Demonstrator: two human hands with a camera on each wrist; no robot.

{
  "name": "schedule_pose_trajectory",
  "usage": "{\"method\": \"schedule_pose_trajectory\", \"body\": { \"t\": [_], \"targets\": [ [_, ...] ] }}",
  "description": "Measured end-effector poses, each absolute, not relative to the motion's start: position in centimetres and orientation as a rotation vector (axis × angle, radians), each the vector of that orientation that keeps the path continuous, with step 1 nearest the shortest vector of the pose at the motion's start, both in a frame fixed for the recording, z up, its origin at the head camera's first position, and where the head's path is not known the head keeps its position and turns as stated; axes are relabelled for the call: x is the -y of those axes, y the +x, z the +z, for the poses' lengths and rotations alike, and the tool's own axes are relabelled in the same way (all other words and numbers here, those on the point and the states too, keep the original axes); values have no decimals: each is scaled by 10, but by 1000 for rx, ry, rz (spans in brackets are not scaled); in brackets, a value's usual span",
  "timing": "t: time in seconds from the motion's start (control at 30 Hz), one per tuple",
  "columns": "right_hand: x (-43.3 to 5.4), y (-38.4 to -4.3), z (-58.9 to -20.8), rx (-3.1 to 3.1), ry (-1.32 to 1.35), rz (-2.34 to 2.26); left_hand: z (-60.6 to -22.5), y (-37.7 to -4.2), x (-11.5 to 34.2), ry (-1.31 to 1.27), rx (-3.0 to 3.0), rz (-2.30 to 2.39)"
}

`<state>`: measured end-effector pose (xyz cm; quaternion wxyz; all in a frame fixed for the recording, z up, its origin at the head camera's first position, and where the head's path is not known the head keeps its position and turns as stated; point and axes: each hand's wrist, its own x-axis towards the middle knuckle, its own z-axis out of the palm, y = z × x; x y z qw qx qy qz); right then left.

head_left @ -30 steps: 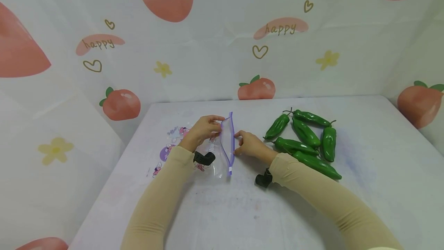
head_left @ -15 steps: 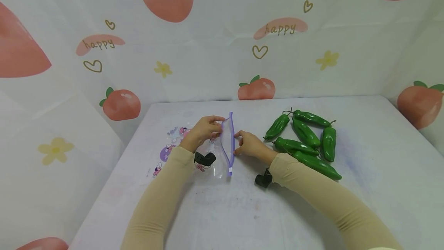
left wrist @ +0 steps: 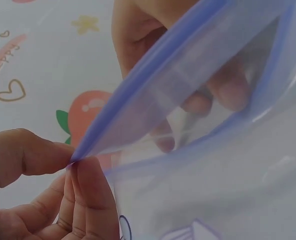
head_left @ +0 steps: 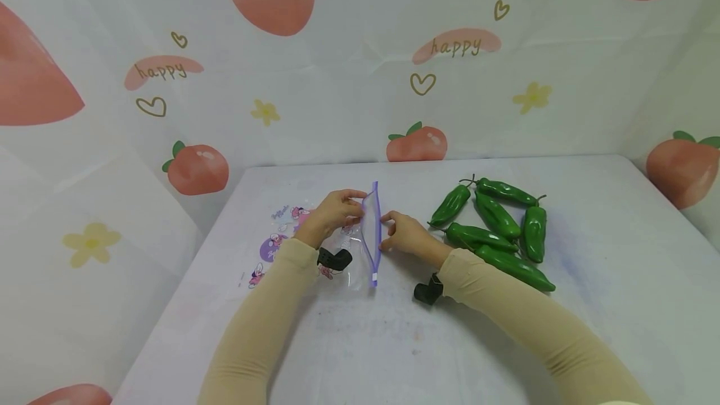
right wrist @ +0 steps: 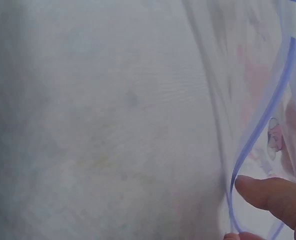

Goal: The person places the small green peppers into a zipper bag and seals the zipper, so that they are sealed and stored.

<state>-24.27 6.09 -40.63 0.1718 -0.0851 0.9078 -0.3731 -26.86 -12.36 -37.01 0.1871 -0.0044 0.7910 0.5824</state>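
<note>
A clear zip bag point(head_left: 351, 264) with cartoon prints lies on the table, its purple-edged mouth parted toward the right. My left hand point(head_left: 332, 214) pinches the left lip near the far end; in the left wrist view its thumb point(left wrist: 30, 152) and fingers meet on the purple edge. My right hand point(head_left: 409, 236) pinches the other lip at its middle, with the thumb point(right wrist: 273, 195) on the inner side in the right wrist view. A white slider point(head_left: 374, 277) sits at the near end of the zip. In the left wrist view, right-hand fingertips show beyond the film.
Several green peppers point(head_left: 496, 216) lie grouped on the table to the right, close beyond my right wrist. A fruit-printed cloth point(head_left: 337, 80) hangs behind the table point(head_left: 394, 342). Each wrist carries a black camera mount point(head_left: 335, 259).
My left hand has shifted very slightly to the right, and the bag's mouth looks a little narrower. The right hand and the peppers have stayed in place.
</note>
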Motion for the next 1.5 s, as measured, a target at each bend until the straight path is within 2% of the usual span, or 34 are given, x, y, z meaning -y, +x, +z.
{"method": "schedule_pose_trajectory", "body": {
  "t": [0.2,0.6,1.0,1.5],
  "targets": [
    [-64,-242,-401,-2536,-199,-1101,-371,-269,123,-23,-2221,1636],
    [-78,-238,-373,-2467,-286,-1222,-370,-269,122,-13,-2219,1648],
    [-105,-224,-342,-2384,-436,-1426,-374,-270,122,2,-2215,1657],
    [-141,-206,-332,-2407,-732,-1618,-372,-267,122,1,-2209,1640]
  ]
}}
